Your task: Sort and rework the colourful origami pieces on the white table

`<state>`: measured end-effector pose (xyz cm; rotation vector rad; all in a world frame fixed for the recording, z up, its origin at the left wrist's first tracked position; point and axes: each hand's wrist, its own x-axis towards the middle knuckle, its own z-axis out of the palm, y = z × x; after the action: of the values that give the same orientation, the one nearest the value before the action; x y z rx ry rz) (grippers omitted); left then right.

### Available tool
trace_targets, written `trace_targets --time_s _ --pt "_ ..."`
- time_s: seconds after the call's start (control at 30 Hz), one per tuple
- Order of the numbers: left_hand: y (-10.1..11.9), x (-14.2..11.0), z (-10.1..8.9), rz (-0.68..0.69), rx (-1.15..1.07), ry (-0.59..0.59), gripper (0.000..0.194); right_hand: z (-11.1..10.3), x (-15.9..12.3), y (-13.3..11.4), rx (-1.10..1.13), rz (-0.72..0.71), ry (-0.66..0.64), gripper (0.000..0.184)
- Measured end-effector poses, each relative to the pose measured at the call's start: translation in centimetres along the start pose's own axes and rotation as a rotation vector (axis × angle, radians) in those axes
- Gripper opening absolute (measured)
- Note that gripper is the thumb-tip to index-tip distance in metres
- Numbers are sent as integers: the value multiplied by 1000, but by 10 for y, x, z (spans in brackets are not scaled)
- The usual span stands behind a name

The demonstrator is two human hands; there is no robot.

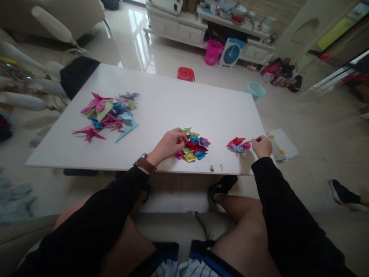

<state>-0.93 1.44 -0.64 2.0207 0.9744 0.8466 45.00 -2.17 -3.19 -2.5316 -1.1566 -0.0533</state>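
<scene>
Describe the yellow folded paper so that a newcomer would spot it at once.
On the white table, find the middle pile of folded paper beside the left hand. The yellow piece lies at its edge nearest the person. Its colour sets it apart from the magenta piece on its left and the blue one on its right.

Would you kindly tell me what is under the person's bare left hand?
The left hand reaches over the edge of a cluster of small, multicoloured folded-paper pieces on the white rectangular table. What the palm and curled fingers cover cannot be seen.
</scene>
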Motion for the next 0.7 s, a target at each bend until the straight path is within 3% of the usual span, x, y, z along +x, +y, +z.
trace_targets --time_s 0.13,0.27,0.53,0.7 --pt "-1 0 0 1 -3 -11 22 -14 4 -11 69 3 101 5" --pt "-2 -1 0 3 46 -31 21 -25 -2 -36 177 -83 167 4" --pt "-6 -4 -5 -105 249 -35 20 -31 -58 -109 384 -384 55 9" --pt "-27 -7 -31 -285 363 74 25 -29 -92 -145 418 -611 -50 10"
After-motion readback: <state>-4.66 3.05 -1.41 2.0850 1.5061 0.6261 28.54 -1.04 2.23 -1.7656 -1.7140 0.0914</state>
